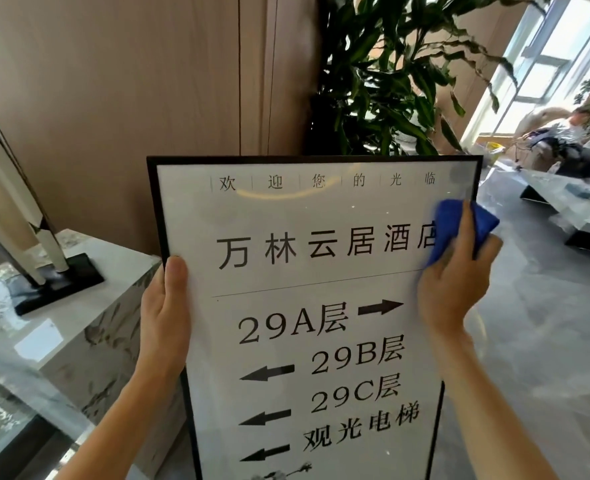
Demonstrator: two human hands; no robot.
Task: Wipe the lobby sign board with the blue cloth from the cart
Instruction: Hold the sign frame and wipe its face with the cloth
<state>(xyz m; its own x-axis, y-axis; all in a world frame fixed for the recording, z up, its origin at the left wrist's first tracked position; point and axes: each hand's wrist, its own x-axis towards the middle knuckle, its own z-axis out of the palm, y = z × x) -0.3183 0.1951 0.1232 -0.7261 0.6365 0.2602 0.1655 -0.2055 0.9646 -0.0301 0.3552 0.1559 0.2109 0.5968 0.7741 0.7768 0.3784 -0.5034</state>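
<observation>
At the far left a tall pale sculpture [13, 188] stands on a black base, on top of a marble plinth [89, 306] set against the beige panelled wall [130, 81]. Just right of the plinth, the left hand [167, 306] holds the left edge of the sign board [286, 216]: its grip is clamped on the black frame, thumb lying flat on the white face and the other fingers hidden behind the board. The sign board is upright and slightly tilted, filling the middle of the view, with black Chinese lettering, 3 floor lines reading 29A, 29B and 29C, and 4 black arrows. Behind its top edge rises a large leafy plant [390, 81]. On the right side of the board, the right hand [456, 285] presses the blue cloth [459, 226] against the glass near the right frame, level with the large row of characters; its grip is closed on the cloth, which bunches out above and to the right of the fingers and overlaps the frame edge. Further right lies glossy grey floor [528, 341], a low white table [563, 199], and beyond it a person seated [570, 133] by the bright windows, well apart from the board
</observation>
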